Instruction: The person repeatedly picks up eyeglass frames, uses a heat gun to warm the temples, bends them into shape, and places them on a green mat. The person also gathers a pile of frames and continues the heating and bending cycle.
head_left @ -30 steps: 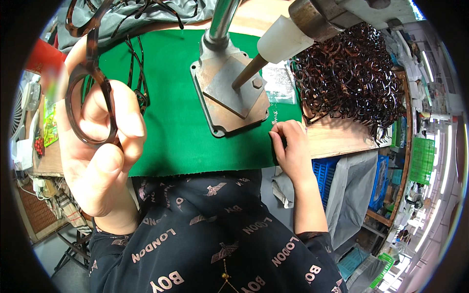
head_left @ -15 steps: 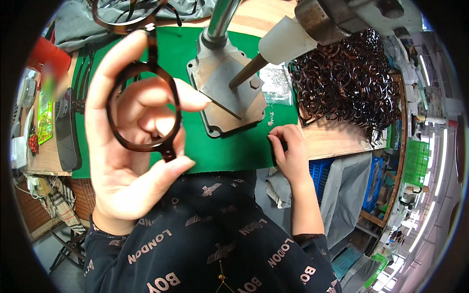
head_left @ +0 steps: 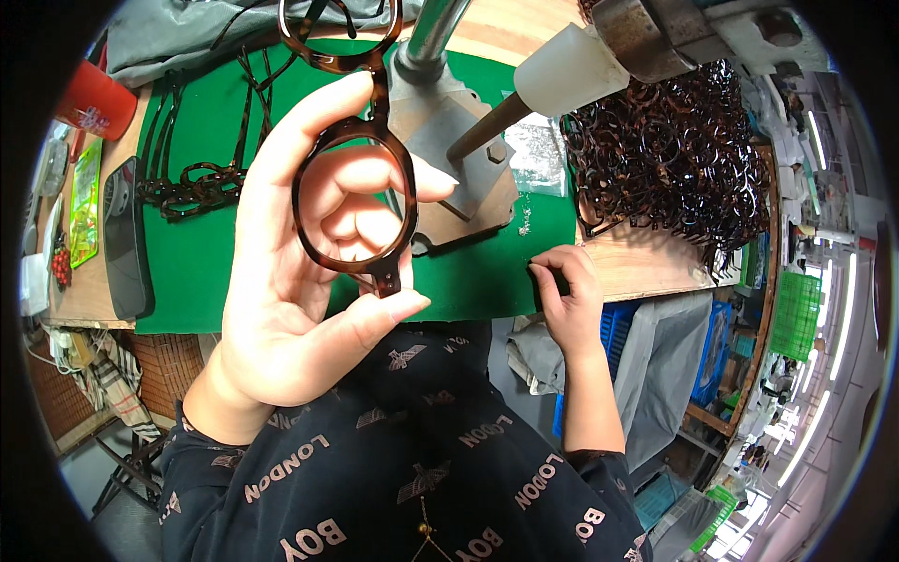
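Left hand raised close to the camera, grip closed on a tortoiseshell glasses frame: thumb under the lower rim near the hinge block, fingers behind the lens opening, second rim sticking up past the fingertips. No lenses fitted, so likely light, stiff and glossy; could slip, and the thin bridge looks like the weak spot. Better held at the rim edge near the hinge than across the bridge. Right hand low at the near edge of the green mat, fingertips pinched on something tiny; can't tell what. Mat covers the desk. On it further back: metal press base with its column, a white-tipped handle, more loose frames left. Right of mat, big heap of frames. Far left: dark phone, red cup.
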A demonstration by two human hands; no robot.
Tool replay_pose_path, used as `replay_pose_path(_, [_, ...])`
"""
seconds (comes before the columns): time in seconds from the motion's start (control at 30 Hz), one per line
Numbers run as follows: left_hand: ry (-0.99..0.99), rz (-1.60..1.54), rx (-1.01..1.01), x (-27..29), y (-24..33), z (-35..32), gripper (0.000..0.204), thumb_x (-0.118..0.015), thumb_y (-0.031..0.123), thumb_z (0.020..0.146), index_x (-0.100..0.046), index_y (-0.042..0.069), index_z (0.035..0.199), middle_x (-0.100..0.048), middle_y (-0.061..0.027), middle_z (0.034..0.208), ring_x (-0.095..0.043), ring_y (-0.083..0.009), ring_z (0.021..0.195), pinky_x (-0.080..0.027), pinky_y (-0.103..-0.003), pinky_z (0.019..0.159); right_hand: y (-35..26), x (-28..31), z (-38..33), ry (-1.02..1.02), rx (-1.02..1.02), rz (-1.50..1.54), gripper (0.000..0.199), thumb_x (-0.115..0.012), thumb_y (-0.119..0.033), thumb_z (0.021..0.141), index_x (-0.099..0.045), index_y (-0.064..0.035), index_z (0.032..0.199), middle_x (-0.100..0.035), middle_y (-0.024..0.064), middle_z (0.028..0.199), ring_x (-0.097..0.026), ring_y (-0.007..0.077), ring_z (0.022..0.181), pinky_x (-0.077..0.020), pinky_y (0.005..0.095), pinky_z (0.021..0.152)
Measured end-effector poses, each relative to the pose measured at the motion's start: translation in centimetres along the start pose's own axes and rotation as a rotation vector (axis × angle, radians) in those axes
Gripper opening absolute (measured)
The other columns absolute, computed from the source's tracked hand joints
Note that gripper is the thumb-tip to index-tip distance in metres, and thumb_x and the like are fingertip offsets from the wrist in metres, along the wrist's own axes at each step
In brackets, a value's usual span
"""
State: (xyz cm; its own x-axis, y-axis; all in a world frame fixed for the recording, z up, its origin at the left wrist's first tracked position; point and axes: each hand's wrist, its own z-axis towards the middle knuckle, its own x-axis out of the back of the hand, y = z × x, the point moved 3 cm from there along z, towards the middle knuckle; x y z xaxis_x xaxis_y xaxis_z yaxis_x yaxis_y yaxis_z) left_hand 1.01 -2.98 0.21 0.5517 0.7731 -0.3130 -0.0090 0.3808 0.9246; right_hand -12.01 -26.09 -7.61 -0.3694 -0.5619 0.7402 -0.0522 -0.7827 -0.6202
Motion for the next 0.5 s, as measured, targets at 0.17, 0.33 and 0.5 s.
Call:
replay_pose_path(0.17, [-0.036,0.011,0.0,0.02,-0.4,0.07,0.094,-0.067,-0.005,0.064,-0.016,0.002,0.142,-0.054,-0.0176,0.112,-0.051,-0.0103,0.069,-0.044,-0.019,0.062,-0.33,-0.32,0.26,-0.011,-0.011,-0.041,0.011,-0.067,0.002,0.072,-0.06,-0.0023,0.079,-0.058,0.0098,0.077,-0.055,0.0271,0.074,-0.0441,0.0346,0.069])
replay_pose_path(0.33, [-0.052,0.014,0.02,-0.09,-0.58,0.01,0.094,-0.065,-0.009,0.063,-0.016,0.003,0.142,-0.054,-0.0173,0.112,-0.051,-0.0104,0.068,-0.044,-0.019,0.063,-0.24,-0.67,0.59,-0.056,-0.06,-0.042,0.011,-0.067,0.002,0.071,-0.059,-0.0025,0.078,-0.057,0.0097,0.076,-0.054,0.0269,0.072,-0.0429,0.035,0.067])
replay_pose_path(0.5, [-0.075,0.016,0.046,-0.48,-0.58,-0.11,0.094,-0.063,-0.013,0.063,-0.015,0.004,0.142,-0.053,-0.0169,0.112,-0.051,-0.0105,0.068,-0.045,-0.019,0.063,-0.16,-0.52,0.43,-0.062,-0.03,-0.044,0.011,-0.067,0.002,0.071,-0.059,-0.0023,0.078,-0.057,0.0096,0.076,-0.054,0.0266,0.073,-0.0432,0.0345,0.067])
